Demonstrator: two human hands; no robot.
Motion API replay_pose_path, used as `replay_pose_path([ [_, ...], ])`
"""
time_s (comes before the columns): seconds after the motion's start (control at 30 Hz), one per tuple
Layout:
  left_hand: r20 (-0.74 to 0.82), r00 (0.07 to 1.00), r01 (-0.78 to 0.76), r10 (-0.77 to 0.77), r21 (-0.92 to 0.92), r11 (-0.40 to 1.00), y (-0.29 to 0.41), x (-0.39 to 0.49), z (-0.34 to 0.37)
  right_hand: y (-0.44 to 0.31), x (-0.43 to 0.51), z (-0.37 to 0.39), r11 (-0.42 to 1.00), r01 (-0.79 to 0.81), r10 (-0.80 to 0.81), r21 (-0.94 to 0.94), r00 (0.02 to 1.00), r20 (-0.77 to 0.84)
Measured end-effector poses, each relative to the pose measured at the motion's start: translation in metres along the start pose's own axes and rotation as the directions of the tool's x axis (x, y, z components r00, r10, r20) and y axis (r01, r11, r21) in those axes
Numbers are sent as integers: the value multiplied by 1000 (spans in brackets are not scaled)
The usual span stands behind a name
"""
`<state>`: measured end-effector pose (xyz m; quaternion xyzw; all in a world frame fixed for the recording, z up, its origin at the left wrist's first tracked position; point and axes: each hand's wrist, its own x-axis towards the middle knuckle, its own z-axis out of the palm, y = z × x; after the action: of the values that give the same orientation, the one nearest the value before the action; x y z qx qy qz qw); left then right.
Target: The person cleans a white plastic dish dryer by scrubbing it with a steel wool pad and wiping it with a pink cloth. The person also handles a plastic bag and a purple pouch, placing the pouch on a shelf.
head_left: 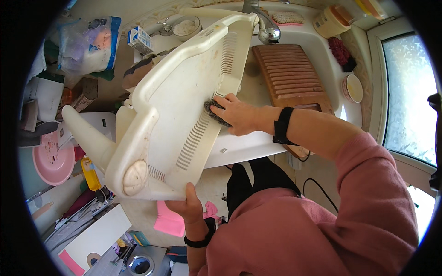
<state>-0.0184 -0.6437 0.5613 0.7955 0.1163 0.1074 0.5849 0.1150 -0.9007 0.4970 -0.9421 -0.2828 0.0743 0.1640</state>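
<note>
A large off-white plastic rack shelf (183, 89) is tilted up across the front of a white sink (310, 34). It has rows of slots along its edges, a round moulded knob at its lower corner and a leg sticking out at the left. My left hand (190, 205) grips the shelf's lower corner, thumb on the near side. My right hand (240, 115) presses a dark grey scouring pad (214, 111) onto the slotted edge near the middle. Brownish stains mark parts of the plastic. A brown ribbed washboard (290, 69) lies in the sink, beyond my right forearm.
A chrome faucet (269, 32) hangs over the sink. On the rim are a scrub brush (287, 18), a mesh bath puff (338, 51) and a small bowl (353, 88). Left stand a small box (140, 39), a glass bowl (186, 27) and a pink basin (51, 162). A frosted window (411, 93) is right.
</note>
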Motion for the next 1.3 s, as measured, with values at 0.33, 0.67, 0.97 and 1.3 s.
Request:
replay_pose_path([
  [0.33,-8,993,120,-121,-41,992,13,-5,2,47,29,-20,859,-473,508,193,832,-223],
  [0.67,44,988,146,-146,8,989,1,-2,-3,33,42,-12,888,-459,446,3,865,229],
  [0.97,66,998,9,-9,12,1000,-1,-1,-1,44,44,8,881,-465,462,90,885,49],
  [1.3,96,990,105,-106,16,994,5,-1,-1,50,47,16,873,-464,462,150,885,49],
])
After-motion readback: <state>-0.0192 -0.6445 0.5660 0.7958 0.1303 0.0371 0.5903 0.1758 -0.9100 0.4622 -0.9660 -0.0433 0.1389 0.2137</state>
